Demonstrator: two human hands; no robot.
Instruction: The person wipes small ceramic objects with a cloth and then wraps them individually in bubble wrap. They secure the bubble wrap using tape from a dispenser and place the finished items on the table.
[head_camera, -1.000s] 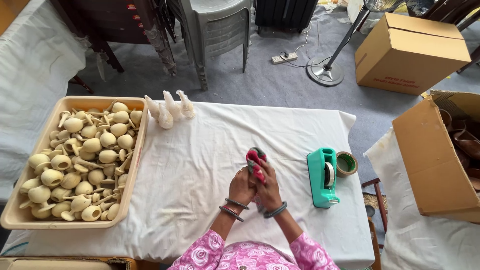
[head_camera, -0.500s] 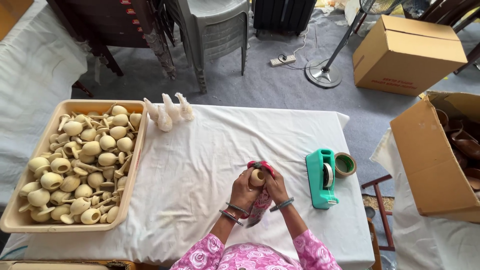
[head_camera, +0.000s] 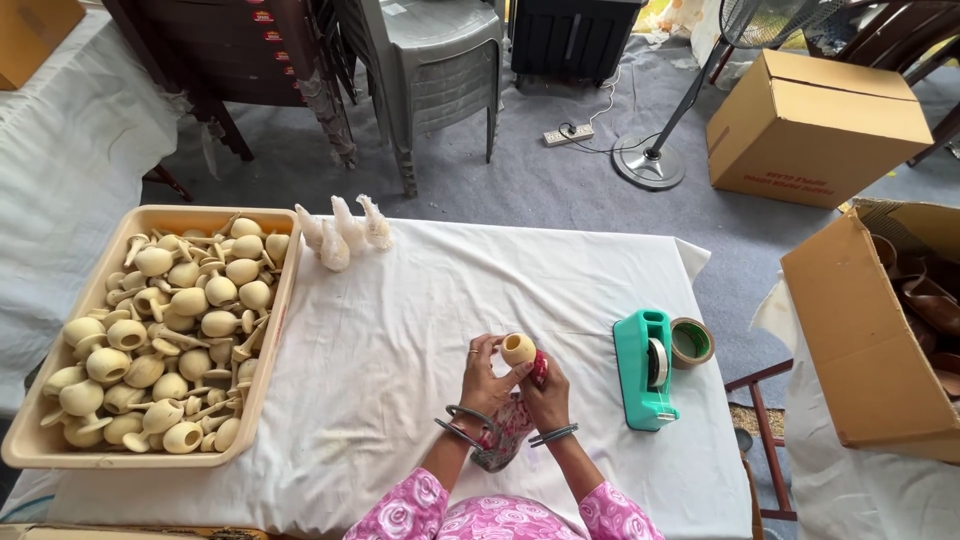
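Head view, lower centre: left hand and right hand both gripping pale cup with red wrap. Left of frame: tray heaped with cups. Right edge: open box, brown pieces inside.

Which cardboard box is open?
The cardboard box at the right edge, beside the table, is open: its flaps stand up and brown things show inside. The other cardboard box on the floor, near the fan stand, is closed.
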